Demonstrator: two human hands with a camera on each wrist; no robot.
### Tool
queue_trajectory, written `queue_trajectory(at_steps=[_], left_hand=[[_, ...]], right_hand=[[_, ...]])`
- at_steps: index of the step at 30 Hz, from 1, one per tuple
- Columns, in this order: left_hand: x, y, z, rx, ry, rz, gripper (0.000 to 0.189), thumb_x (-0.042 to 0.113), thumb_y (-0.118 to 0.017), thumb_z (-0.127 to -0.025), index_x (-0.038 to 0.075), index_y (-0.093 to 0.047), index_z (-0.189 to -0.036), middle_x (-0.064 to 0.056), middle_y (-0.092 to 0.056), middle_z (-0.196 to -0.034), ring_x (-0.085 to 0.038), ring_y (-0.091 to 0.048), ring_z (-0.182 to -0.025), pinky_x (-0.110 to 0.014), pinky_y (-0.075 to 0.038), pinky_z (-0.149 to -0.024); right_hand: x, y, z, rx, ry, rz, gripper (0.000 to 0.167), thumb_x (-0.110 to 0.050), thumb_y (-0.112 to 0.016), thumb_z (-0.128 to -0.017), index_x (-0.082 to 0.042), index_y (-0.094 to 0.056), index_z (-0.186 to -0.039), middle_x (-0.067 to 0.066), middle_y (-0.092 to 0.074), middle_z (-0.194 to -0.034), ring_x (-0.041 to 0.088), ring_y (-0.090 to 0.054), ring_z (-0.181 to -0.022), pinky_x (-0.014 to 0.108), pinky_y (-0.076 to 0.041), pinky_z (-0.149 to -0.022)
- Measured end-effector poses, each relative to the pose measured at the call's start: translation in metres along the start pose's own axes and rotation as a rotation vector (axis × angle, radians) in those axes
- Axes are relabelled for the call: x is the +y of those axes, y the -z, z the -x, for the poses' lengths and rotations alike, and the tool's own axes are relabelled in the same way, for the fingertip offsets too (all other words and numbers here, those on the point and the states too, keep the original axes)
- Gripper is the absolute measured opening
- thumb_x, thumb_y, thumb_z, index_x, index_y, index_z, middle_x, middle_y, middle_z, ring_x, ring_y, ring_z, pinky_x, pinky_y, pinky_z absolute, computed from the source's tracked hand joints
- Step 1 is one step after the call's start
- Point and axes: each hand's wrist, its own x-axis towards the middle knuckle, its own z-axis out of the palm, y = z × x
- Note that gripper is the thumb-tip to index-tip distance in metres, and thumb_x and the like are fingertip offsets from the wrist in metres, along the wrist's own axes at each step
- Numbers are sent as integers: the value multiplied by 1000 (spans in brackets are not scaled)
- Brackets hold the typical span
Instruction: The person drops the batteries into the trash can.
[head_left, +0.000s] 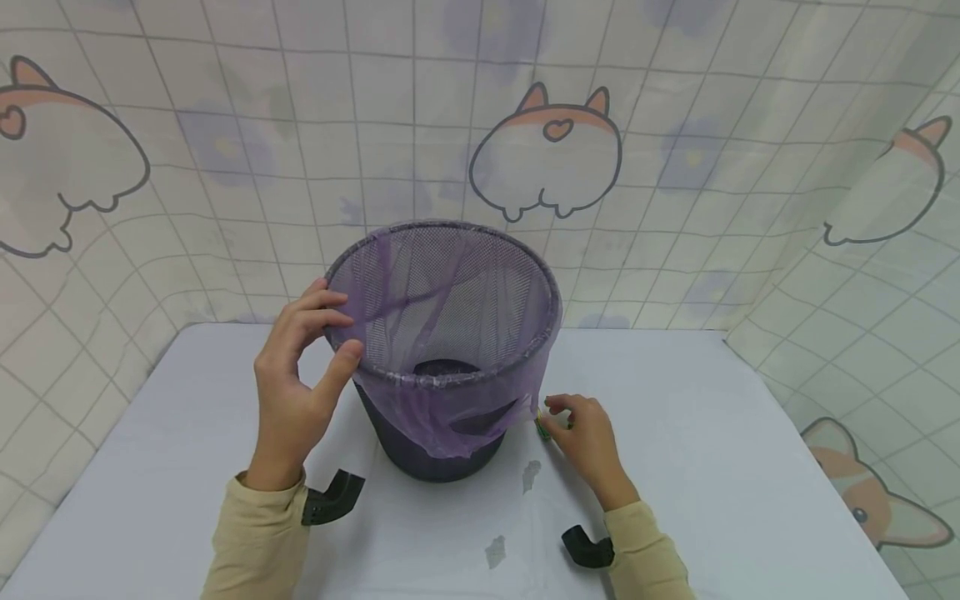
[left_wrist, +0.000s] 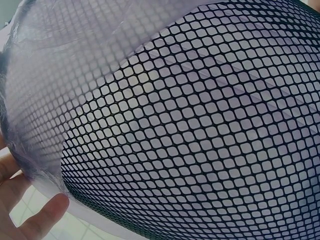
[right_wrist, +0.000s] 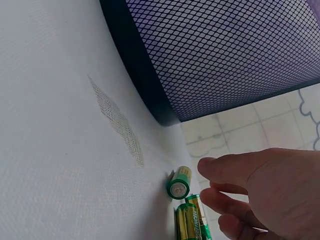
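A black mesh trash can [head_left: 442, 467] stands on the table, with a thin purple trash bag [head_left: 450, 417] lining it and folded over its rim. My left hand [head_left: 296, 383] holds the left side of the rim, its fingers and thumb on the bag there; the mesh fills most of the left wrist view. My right hand [head_left: 588, 442] is low beside the can's right side, over several green and gold batteries [right_wrist: 187, 220]. One battery [right_wrist: 179, 182] lies close to the right thumb. A small gap shows between these fingertips and the batteries, and nothing is held.
The white-covered table [head_left: 675, 467] has grey worn patches [head_left: 495, 552] in front of the can. Behind and at the sides hangs a tile-patterned curtain [head_left: 645, 250] with cartoon corgis. A black wrist mount [head_left: 333, 497] sits on each sleeve.
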Motion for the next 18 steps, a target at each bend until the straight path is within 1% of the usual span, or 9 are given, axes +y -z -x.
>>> queue_trajectory(at_steps=[7,9,14,18], left_hand=[[0,0,0,0,-1,0,21,1,-65,-80,-6,-64,-99,-20,-62,-119,-32,-45,-136,-20,-47,-101],[0,0,0,0,0,-1,20,1,-65,-80,-6,-64,-99,-19,-62,-119,-32,-45,-136,-20,-47,-100],[1,0,0,1,1,0,20,1,-65,-80,-6,-64,-99,-18,-62,-119,-32,-45,-136,-21,-47,-100],[1,0,0,1,-2,-1,20,2,-65,-80,-6,-64,-99,-19,-62,-119,-32,-45,-136,-21,-47,-100]], right_hand=[[3,-6,0,30,43,71,24,-12,-80,-75,-5,-75,-97,7,-70,-82,16,-49,-69,29,-40,-63],[3,-7,0,29,50,89,23,-13,-80,-74,-6,-75,-96,7,-70,-80,17,-49,-69,30,-40,-62],[3,-11,1,14,57,121,25,-14,-82,-71,-7,-74,-94,5,-68,-78,20,-53,-71,35,-43,-64],[2,-14,2,6,55,141,25,-15,-83,-70,-8,-74,-93,2,-67,-75,19,-52,-70,35,-43,-63]])
